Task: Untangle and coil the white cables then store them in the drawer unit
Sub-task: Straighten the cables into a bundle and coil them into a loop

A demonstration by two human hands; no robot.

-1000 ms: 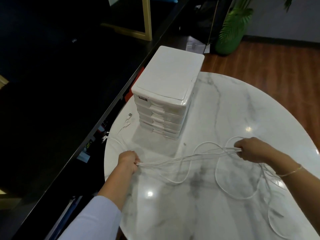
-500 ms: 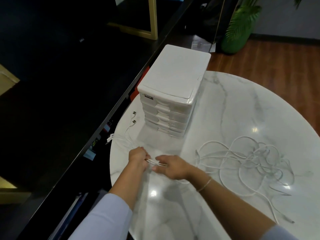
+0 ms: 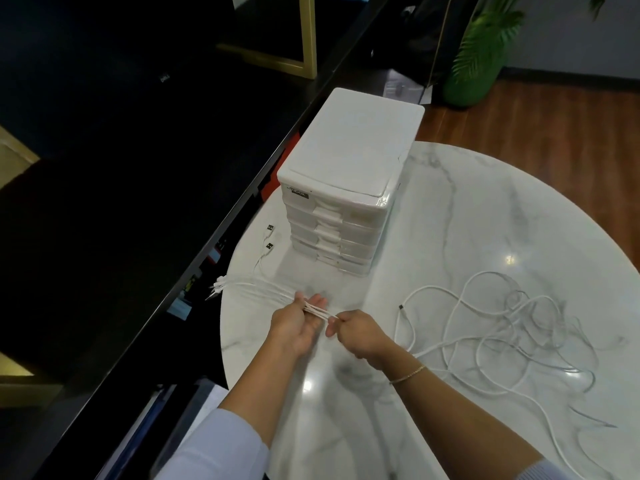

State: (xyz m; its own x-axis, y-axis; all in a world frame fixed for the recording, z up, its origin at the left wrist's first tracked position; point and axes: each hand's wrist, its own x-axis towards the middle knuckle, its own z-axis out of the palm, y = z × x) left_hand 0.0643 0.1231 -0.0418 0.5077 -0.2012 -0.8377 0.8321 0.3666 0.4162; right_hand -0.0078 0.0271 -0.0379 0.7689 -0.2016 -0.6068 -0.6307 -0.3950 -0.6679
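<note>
White cables (image 3: 491,327) lie on the marble counter (image 3: 485,220): several strands bunched together w/ plug ends fanned out near the left edge, slack sprawling in loose overlapping loops to the right. They look thin, light, limp, prob. slick, so they'll slide over stone easily and snag on each other rather than hold a shape. Best hold seems to be the bundled stretch near the plugs, not a single loop, since pulling one strand could tighten the tangle. Left hand (image 3: 298,323) is palm-up, fingers straight, strands lying across them. Right hand (image 3: 360,336) pinches the same bundle just beside it, fingers curled round the strands. Drawer unit (image 3: 346,188) stands behind the hands, near the counter's left-rear edge, all drawers shut. Green plant (image 3: 481,53) sits on the wood floor beyond.
</note>
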